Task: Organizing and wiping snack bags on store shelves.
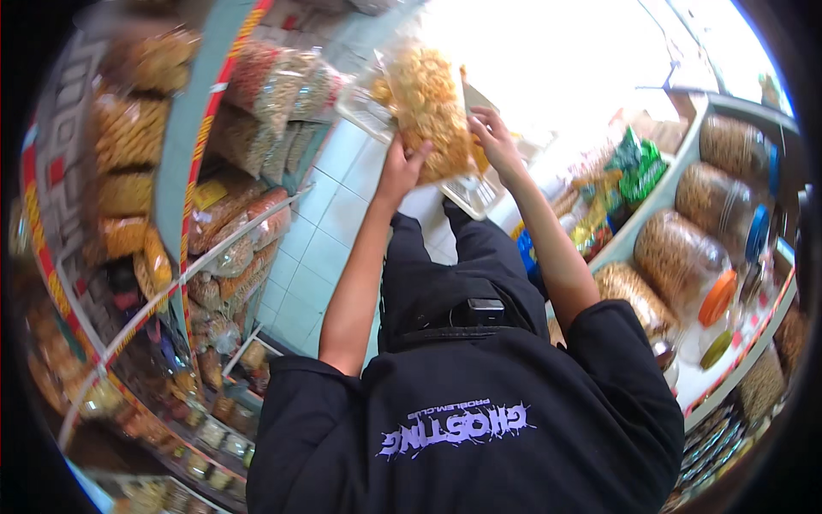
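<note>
A clear plastic bag of golden-yellow snacks (429, 106) is held up in front of me, upright and slightly tilted. My left hand (406, 164) grips its lower corner, thumb on the front face. At the bag's right side is my right hand (493, 136), its fingers curled near the edge; whether they grip the bag or something beside it is unclear. Behind and below the bag stands a white plastic basket (474, 196), with more yellow packets partly hidden behind the bag and my right hand.
Shelves (176, 160) of bagged snacks rise on the left, with a pale rail (212, 257) crossing before them. At right, a rack holds large plastic jars (684, 257) with coloured lids. Green and yellow packets (642, 168) lie beside it. Pale floor tiles (305, 247) show at left of my legs.
</note>
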Demonstrator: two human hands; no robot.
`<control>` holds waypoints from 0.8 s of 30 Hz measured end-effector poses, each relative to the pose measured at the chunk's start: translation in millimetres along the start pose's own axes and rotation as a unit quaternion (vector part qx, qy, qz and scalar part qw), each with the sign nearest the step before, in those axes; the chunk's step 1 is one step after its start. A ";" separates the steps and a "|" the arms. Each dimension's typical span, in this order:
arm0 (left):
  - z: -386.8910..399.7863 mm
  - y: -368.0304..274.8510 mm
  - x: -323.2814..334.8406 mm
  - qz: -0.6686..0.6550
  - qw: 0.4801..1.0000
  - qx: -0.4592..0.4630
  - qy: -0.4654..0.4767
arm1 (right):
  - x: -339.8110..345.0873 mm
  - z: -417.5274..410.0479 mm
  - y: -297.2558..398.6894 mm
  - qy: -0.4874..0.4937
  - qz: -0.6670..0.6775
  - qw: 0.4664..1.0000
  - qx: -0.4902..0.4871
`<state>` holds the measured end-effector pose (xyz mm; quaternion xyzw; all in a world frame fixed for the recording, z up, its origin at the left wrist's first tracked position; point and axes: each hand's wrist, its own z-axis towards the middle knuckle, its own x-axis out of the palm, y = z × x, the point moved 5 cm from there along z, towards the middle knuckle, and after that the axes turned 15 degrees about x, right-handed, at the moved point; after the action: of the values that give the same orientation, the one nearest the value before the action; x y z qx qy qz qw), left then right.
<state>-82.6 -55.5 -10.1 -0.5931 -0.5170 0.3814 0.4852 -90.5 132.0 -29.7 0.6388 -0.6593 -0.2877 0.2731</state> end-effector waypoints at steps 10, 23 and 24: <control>-95.3 -124.5 -99.6 -0.100 0.968 0.137 -0.184 | 159.5 -85.0 138.6 0.269 -0.097 0.947 -0.147; -192.4 -169.3 -246.3 -0.297 0.870 0.320 -0.229 | 324.2 -238.1 214.0 0.413 -0.169 0.876 -0.185; -199.0 -191.0 -244.3 -0.345 0.841 0.379 -0.172 | 335.2 -234.5 207.9 0.426 -0.166 0.852 -0.255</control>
<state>18.1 -332.8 210.5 -0.0708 -0.5782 0.4520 0.6755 -73.9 -206.3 279.9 0.7064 -0.2659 -0.1870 0.6287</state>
